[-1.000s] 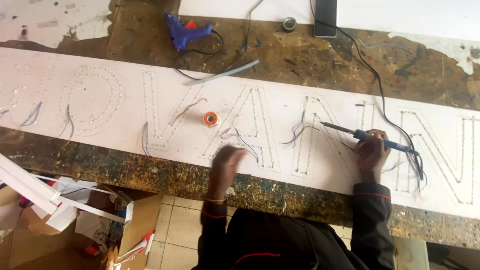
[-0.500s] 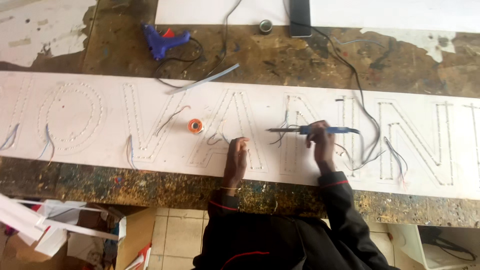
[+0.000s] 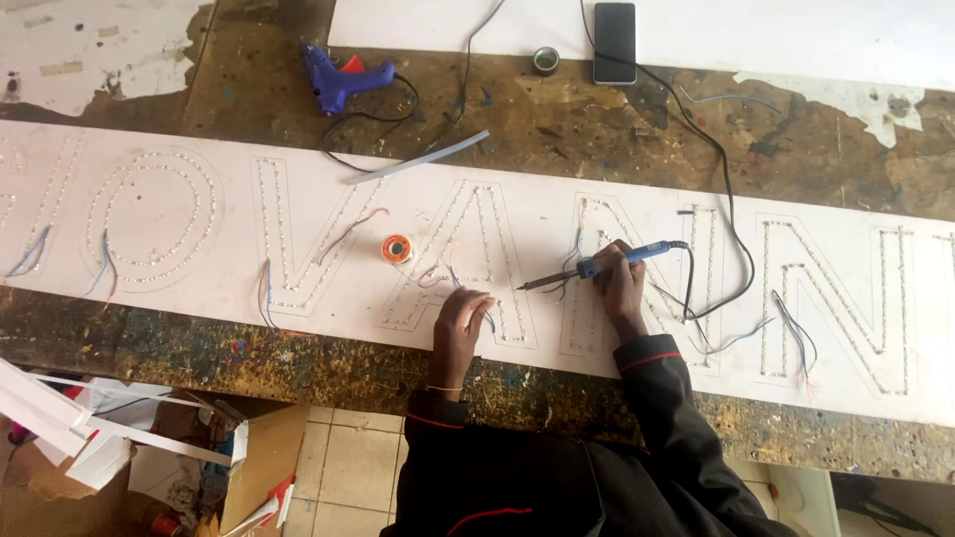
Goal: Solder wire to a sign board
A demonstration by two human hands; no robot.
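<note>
The right hand (image 3: 619, 283) is closing around a blue soldering iron (image 3: 597, 267), whose long axis is running almost level, with the tip pointing away from the grip toward the left hand (image 3: 460, 316). That hand is pressing loosely curled fingers on thin wires (image 3: 453, 278) on the white sign board (image 3: 328, 209), just beyond the tip, so it is the nearer one.

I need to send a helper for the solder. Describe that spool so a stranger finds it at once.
Start at the long white sign board across the workbench. Between two outlined letters, left of the left hand, lies a small round orange solder spool. Nothing else on the board is orange and ring-shaped.
</note>
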